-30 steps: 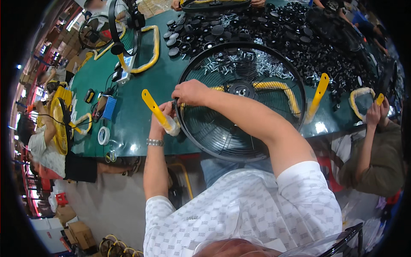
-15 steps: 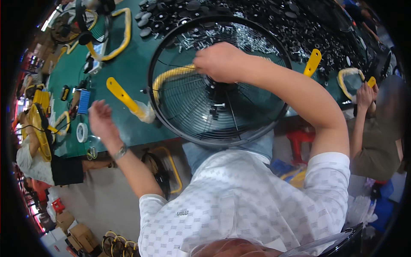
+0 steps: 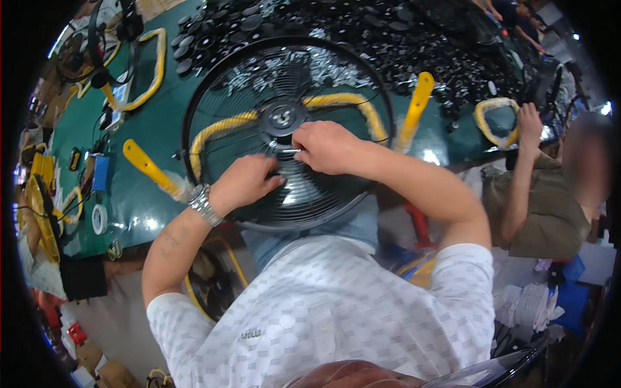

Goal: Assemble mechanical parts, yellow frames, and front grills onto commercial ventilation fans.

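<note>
A round black fan grille (image 3: 301, 218) lies over the table's near edge, with a black hub (image 3: 282, 118) at its middle. Close to the hub's lower right side is my right hand (image 3: 328, 147), its fingers bent and closed; anything in the fingertips is hidden. My left hand (image 3: 242, 183) hovers above the grille, left of the hub's lower part, slightly blurred, with a gap between thumb and curled fingers and nothing visible in it. A yellow tubular frame (image 3: 223, 129), partly wrapped in clear film, shows behind the wires on both sides of the hub.
Flat yellow bracket ends stick up at the left (image 3: 145, 161) and right (image 3: 420, 97). Many black parts (image 3: 414, 55) and shiny screws cover the far table. A tape roll (image 3: 99, 219) and a blue block (image 3: 100, 173) sit left. A co-worker (image 3: 540, 207) at right has a hand by another yellow frame (image 3: 482, 123).
My left hand has come in from beyond the grille's left side to near the hub. My right hand has drawn lower, beside the hub, which now shows. The view has shifted.
</note>
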### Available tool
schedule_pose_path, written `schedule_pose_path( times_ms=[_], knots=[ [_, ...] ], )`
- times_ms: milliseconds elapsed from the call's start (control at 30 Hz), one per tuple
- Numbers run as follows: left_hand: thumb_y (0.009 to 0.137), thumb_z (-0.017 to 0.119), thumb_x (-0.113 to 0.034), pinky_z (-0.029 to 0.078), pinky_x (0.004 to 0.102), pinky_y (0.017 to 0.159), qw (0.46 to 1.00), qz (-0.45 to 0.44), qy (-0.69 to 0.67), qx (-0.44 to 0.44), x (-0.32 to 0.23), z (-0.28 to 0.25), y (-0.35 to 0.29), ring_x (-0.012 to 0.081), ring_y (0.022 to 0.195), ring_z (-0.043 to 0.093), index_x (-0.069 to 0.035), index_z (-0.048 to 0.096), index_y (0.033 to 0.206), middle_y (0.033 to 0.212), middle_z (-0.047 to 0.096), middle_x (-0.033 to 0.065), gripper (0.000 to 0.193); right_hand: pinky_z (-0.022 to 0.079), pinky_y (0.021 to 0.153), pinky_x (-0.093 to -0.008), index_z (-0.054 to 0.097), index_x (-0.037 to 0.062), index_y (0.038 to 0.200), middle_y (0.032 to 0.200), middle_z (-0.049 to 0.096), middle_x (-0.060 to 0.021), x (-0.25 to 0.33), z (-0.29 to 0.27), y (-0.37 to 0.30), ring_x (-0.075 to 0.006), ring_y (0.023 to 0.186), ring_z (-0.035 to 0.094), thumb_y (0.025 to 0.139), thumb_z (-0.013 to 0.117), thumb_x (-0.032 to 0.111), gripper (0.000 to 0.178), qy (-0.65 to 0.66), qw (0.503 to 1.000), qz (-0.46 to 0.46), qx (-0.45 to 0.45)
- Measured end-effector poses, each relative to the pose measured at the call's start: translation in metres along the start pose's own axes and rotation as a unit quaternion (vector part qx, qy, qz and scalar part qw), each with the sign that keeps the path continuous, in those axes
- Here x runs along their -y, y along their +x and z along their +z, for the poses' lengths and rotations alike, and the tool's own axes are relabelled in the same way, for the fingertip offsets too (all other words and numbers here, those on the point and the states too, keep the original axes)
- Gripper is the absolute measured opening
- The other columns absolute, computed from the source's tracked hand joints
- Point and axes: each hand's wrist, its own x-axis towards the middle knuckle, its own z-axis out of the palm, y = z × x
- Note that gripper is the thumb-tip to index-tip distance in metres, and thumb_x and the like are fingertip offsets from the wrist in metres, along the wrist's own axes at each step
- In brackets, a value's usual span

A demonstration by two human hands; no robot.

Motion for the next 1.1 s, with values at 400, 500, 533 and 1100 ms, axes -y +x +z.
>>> schedule_pose_path(
  times_ms=[400,500,533,1100],
  knots=[
    [0.103,0.057,-0.023,0.057,0.0271,0.085,0.655,-0.087,-0.750,-0.040,-0.058,-0.010,0.053,0.0133,0.095,0.067,0.002,0.065,0.115,0.106,0.067,0.0071,0.028,0.055,0.075,-0.0340,0.065,-0.0001,0.107,0.102,0.066,-0.0140,0.011,-0.007,-0.041,-0.0276,0.086,0.068,0.089,0.068,0.006,0.018,0.153,0.915,0.053,-0.370],
    [0.104,0.053,-0.031,0.056,0.0258,0.083,0.630,-0.096,-0.770,-0.033,-0.063,-0.005,0.066,0.0100,0.092,0.066,-0.002,0.067,0.112,0.102,0.068,0.0043,0.033,0.055,0.078,-0.0390,0.063,-0.0020,0.109,0.106,0.065,-0.0185,0.002,-0.002,-0.045,-0.0348,0.091,0.066,0.087,0.068,0.003,0.023,0.033,0.914,0.018,-0.404],
    [0.104,0.053,-0.031,0.056,0.0253,0.082,0.639,-0.105,-0.761,-0.035,-0.063,-0.004,0.072,0.0096,0.090,0.066,-0.003,0.067,0.112,0.101,0.068,0.0036,0.033,0.055,0.079,-0.0411,0.062,-0.0030,0.111,0.106,0.064,-0.0200,-0.001,-0.001,-0.046,-0.0371,0.092,0.065,0.086,0.067,0.002,0.026,-0.001,0.911,-0.005,-0.413],
    [0.088,0.064,-0.024,0.054,0.0447,0.079,0.948,0.004,-0.240,-0.207,-0.056,0.032,0.229,0.0381,0.082,0.069,0.000,0.075,0.092,0.084,0.071,0.0217,0.027,0.053,0.075,-0.0251,0.061,-0.0019,0.122,0.112,0.069,-0.0116,-0.067,-0.057,-0.161,-0.0156,0.091,0.065,0.101,0.056,0.007,0.024,0.358,0.713,0.212,-0.564]
  ],
)
